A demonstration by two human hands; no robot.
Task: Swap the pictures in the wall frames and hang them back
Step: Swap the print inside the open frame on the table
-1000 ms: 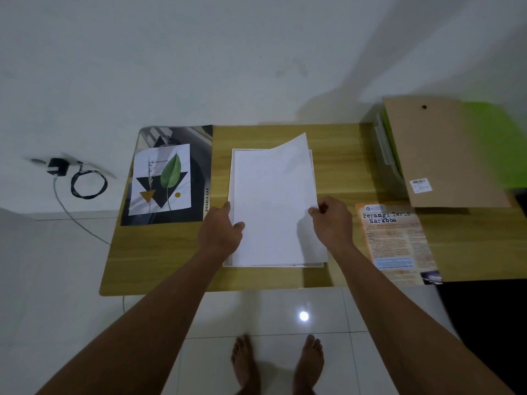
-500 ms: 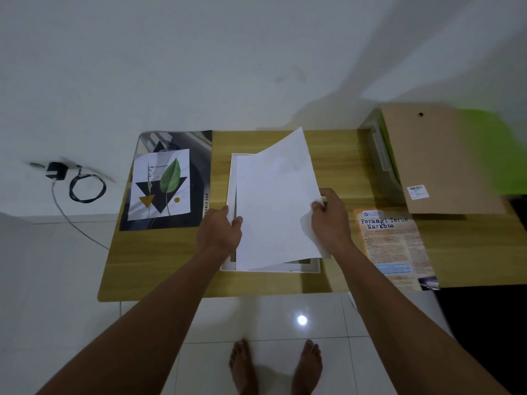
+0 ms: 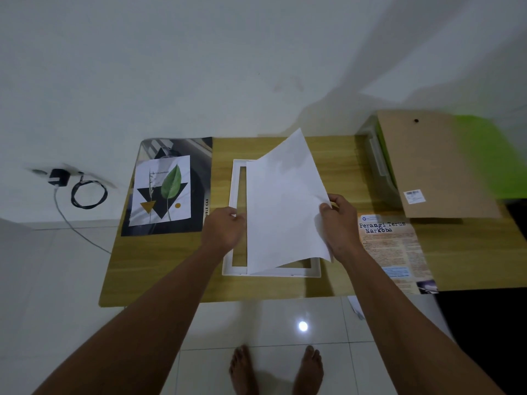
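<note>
Two hands engaged: right hand pinches white sheet, tilted above frame; left hand grips frame's left rail.

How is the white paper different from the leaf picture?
The white sheet is blank; the leaf picture shows a green leaf and black triangles. The white sheet tilts up, pinched by the right hand; the leaf picture lies flat. Both are rectangular sheets.
</note>
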